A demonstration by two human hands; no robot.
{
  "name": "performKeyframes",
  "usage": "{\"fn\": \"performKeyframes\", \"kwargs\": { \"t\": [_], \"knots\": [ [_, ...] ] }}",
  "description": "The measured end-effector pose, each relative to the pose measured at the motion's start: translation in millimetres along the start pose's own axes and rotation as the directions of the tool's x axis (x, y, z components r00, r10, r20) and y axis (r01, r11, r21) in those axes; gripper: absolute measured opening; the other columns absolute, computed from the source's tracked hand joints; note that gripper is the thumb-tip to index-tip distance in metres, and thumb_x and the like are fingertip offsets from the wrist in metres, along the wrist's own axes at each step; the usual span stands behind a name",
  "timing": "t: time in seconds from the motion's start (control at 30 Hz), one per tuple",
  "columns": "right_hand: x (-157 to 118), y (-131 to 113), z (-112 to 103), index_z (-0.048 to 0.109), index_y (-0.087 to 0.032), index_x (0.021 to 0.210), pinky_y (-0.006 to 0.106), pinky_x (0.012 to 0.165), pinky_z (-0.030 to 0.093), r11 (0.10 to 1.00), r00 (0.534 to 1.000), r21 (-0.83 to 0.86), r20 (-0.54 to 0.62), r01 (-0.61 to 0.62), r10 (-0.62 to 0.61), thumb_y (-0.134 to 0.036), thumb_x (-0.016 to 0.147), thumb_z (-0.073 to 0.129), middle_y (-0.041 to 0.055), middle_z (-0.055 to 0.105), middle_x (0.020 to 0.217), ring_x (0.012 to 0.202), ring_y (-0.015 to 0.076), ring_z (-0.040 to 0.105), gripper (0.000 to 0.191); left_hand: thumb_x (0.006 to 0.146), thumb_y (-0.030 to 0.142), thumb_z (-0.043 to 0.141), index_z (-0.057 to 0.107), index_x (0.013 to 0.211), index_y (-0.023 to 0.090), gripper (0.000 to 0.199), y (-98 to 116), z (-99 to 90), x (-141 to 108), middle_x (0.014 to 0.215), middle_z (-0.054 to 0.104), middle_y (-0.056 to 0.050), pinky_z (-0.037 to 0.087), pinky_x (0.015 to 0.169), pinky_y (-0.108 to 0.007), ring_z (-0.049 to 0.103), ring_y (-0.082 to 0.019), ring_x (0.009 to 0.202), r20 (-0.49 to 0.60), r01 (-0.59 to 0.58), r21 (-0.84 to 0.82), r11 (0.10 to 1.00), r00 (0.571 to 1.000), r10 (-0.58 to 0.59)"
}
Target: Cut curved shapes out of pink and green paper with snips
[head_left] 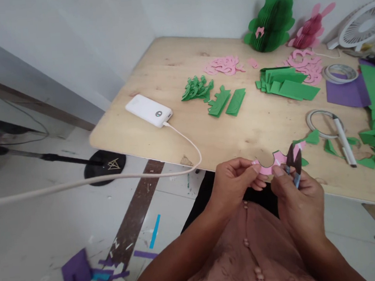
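A wavy-edged piece of pink paper stretches between my hands at the table's front edge. My left hand is closed, pinching its left end between thumb and fingers. In my right hand is a pair of scissors with dark blades pointing up and away from me. The right thumb also presses on the paper's right part. Behind the blades shows another bit of pink paper, and green paper scraps lie just past them. The scissors' handles are mostly hidden by the fingers.
A white power bank with a cable lies at left. Green cut-outs, folded green strips and pink cut-outs are on the table. Paper rabbits, a fan, tape and a marker stand or lie rightward.
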State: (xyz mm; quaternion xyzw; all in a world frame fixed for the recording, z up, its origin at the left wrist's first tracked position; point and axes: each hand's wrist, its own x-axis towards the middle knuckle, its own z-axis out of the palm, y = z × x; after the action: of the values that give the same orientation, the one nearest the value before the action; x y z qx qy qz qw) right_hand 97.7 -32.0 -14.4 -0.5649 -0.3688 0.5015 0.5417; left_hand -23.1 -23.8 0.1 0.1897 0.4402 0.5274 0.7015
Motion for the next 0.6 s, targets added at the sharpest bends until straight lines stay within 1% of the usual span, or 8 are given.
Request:
{"fn": "performKeyframes", "kwargs": {
  "t": [0.23, 0.4, 0.6],
  "knots": [
    [0.3, -1.8, 1.1, 0.056, -0.017, 0.063, 0.021, 0.045, 0.028, 1.000, 1.000, -0.001, -0.014, 0.013, -0.013, -0.024, 0.077, 0.070, -0.0063, 0.039, 0.056, 0.050, 0.0068, 0.033, 0.021, 0.065, 0.035, 0.076, 0.064, 0.067, 0.011, 0.027, 0.6, 0.8, -0.1, 0.058, 0.068, -0.004, 0.050, 0.053, -0.023, 0.061, -0.011, 0.049, -0.007, 0.010, -0.001, 1.000, 1.000, -0.010],
    [0.1, -1.5, 0.9, 0.058, -0.016, 0.064, 0.021, 0.045, 0.030, 1.000, 1.000, 0.020, -0.016, -0.005, 0.006, -0.024, 0.076, 0.071, -0.0062, 0.039, 0.056, 0.050, 0.0068, 0.034, 0.020, 0.066, 0.036, 0.075, 0.065, 0.067, 0.011, 0.027, 0.3, 0.2, 0.8, 0.058, 0.067, -0.004, 0.050, 0.053, -0.023, 0.061, -0.011, 0.050, -0.003, 0.014, 0.011, 1.000, 1.000, -0.014],
    [0.0, -1.4, 0.1, 0.057, -0.016, 0.064, 0.020, 0.045, 0.029, 1.000, 1.000, 0.018, -0.015, -0.022, 0.022, -0.025, 0.076, 0.072, -0.0066, 0.038, 0.056, 0.050, 0.0064, 0.033, 0.021, 0.065, 0.037, 0.075, 0.065, 0.067, 0.011, 0.027, 0.1, 0.6, 1.7, 0.058, 0.067, -0.004, 0.050, 0.053, -0.023, 0.061, -0.011, 0.050, -0.008, 0.014, 0.011, 1.000, 1.000, -0.014]
  ]
}}
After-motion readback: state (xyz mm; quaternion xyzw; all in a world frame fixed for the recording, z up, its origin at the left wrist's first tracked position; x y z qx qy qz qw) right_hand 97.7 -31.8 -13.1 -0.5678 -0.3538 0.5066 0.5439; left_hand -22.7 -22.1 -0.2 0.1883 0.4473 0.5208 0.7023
